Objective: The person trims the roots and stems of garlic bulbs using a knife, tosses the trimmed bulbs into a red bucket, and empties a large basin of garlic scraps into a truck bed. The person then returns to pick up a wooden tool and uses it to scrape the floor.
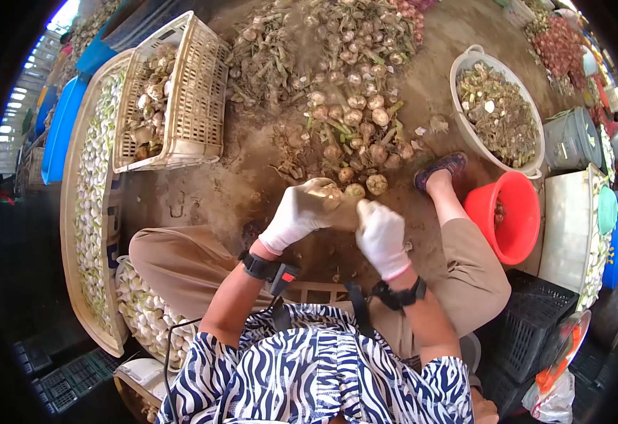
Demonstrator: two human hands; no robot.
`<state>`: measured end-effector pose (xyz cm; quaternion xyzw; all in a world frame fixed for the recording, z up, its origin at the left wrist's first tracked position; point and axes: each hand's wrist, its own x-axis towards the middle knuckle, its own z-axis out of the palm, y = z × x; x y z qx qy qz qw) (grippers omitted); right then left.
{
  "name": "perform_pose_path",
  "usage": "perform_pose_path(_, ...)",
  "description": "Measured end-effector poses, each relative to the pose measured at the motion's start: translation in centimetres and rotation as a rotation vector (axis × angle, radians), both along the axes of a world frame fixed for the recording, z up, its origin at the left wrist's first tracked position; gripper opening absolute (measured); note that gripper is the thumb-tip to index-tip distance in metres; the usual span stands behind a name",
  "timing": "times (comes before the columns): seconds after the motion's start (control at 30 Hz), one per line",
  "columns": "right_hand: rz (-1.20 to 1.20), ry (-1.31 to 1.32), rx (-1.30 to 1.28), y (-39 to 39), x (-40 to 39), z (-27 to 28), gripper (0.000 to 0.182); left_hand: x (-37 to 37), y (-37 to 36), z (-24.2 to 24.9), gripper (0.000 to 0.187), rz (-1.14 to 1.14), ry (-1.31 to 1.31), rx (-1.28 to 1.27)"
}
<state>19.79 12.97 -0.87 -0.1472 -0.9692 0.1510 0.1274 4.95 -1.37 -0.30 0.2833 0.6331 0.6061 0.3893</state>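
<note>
In front of my lap, my left hand (300, 212), in a white glove soiled at the fingers, is closed around a garlic bulb (329, 192). Close by on the right, my right hand (382, 237), also gloved, has its fingers curled shut. A blurred brownish shape shows between the two hands, and I cannot make out what the right hand grips. Just beyond them lie loose garlic bulbs (376, 184), at the near end of a heap of dirty garlic with stalks (355, 106) on the ground.
At left stand a cream plastic crate (203, 92) holding some bulbs and a long tray (68, 233) of cleaned white garlic. A white tub (462, 113) of trimmings, a red bucket (475, 205) and a black crate (535, 311) are at right. My knees flank the work spot.
</note>
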Motion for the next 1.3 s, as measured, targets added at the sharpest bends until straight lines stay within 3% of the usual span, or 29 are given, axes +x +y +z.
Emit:
perform_pose_path(0.03,-0.128,-0.003,-0.042,1.6,0.1,-1.9,0.010,0.3,-0.2,1.3,0.063,-0.033,0.135,-0.096)
perform_pose_path(0.07,-0.219,-0.167,0.038,3.8,0.4,-3.5,0.006,0.3,-0.2,3.1,0.062,-0.064,0.273,-0.190)
perform_pose_path(0.1,-0.248,-0.124,-0.033,4.4,1.0,-3.8,0.003,0.6,-0.1,3.8,0.061,-0.074,0.426,-0.177)
perform_pose_path(0.2,-0.102,0.078,-0.209,2.2,0.0,0.3,0.011,-0.4,-0.1,2.6,0.061,-0.020,0.271,-0.294)
perform_pose_path(0.27,0.057,-0.015,-0.267,-0.1,-0.1,3.3,0.013,-0.5,-0.2,0.9,0.061,0.022,0.091,-0.136)
perform_pose_path(0.33,0.076,-0.012,-0.212,-0.8,0.2,2.6,0.014,-0.8,0.2,0.3,0.059,-0.010,0.567,-0.042)
perform_pose_path(0.4,0.091,-0.004,-0.151,-0.7,0.5,0.9,0.016,-0.8,-0.1,0.9,0.058,-0.032,0.531,-0.089)
perform_pose_path(0.47,0.037,0.095,-0.128,0.6,0.7,-2.0,0.023,-0.7,-0.3,1.6,0.057,-0.082,0.263,-0.129)
perform_pose_path(0.5,0.044,0.132,-0.125,0.7,0.8,-3.0,0.031,-0.1,0.0,1.4,0.056,0.012,0.227,-0.145)
perform_pose_path(0.6,0.040,0.250,-0.134,0.4,0.5,-4.7,0.035,-0.2,-0.1,1.2,0.056,0.021,0.369,-0.137)
perform_pose_path(0.73,0.032,0.202,-0.152,0.5,0.5,-4.4,0.032,-0.1,-0.2,0.8,0.058,0.019,0.384,-0.121)
perform_pose_path(0.8,-0.041,0.194,-0.123,0.8,0.2,-4.8,0.023,0.2,0.2,2.9,0.062,0.016,0.443,-0.377)
perform_pose_path(0.87,-0.394,-0.038,-0.146,4.9,0.9,-7.4,0.013,0.2,-1.2,4.7,0.063,0.009,0.393,-0.165)
perform_pose_path(0.93,-0.460,-0.017,-0.230,6.7,0.8,-6.7,0.008,-0.2,-1.9,5.1,0.066,-0.018,0.491,-0.194)
perform_pose_path(1.0,-0.382,0.174,-0.397,4.5,-0.4,-3.1,0.009,-0.8,-1.5,4.3,0.068,0.074,-0.005,-0.070)
perform_pose_path(1.13,-0.273,0.242,-0.901,1.3,0.3,-2.7,0.009,-1.8,-1.3,0.9,0.057,0.162,-0.513,0.134)
perform_pose_path(1.27,-0.253,0.215,-1.008,-0.2,-0.1,-1.9,0.007,-1.0,-0.2,-1.6,0.054,0.152,-0.585,0.192)
perform_pose_path(1.3,-0.257,0.211,-1.008,-0.3,-0.3,-2.0,0.007,-0.9,-0.1,-2.5,0.055,0.148,-0.723,0.318)
